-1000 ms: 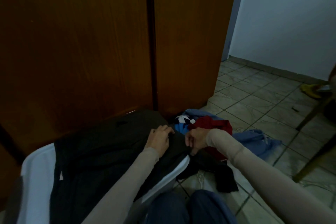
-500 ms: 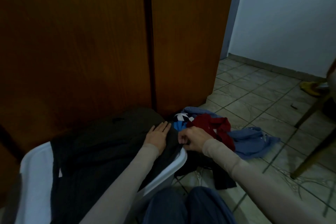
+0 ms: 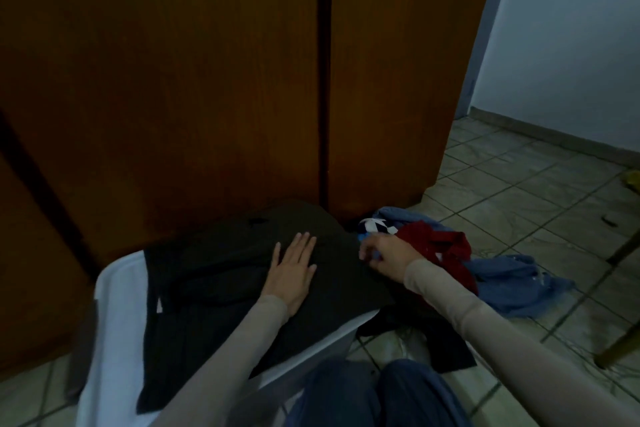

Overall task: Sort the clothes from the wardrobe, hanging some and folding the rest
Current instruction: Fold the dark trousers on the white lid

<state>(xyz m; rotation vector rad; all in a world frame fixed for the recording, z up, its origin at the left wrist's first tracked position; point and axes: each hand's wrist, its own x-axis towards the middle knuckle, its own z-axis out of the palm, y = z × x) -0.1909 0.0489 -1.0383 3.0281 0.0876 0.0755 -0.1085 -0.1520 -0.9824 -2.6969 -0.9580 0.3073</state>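
The dark garment (image 3: 242,274) was pinned flat under the open left hand (image 3: 293,274), apparently for folding, while the right hand (image 3: 382,253), fingers curled, pinched its edge beside the red garment (image 3: 440,246).

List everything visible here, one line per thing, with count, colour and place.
dark garment: one, blackish, spread over the white surface
white surface: one, white, under the dark garment, low left
wardrobe doors: two, brown wood, shut, behind the clothes
red garment: one, dark red, on the floor pile by the wardrobe
blue garment: one, light blue, crumpled on the tiles to the right of the red one
black cloth: one, black, on the tiles under the right forearm
patterned cloth: one, white and dark, at the back of the pile
tiled floor: pale tiles, right side
wall: pale, upper right
left hand: flat on the dark garment
right hand: fingers curled at the garment's edge; grip unclear
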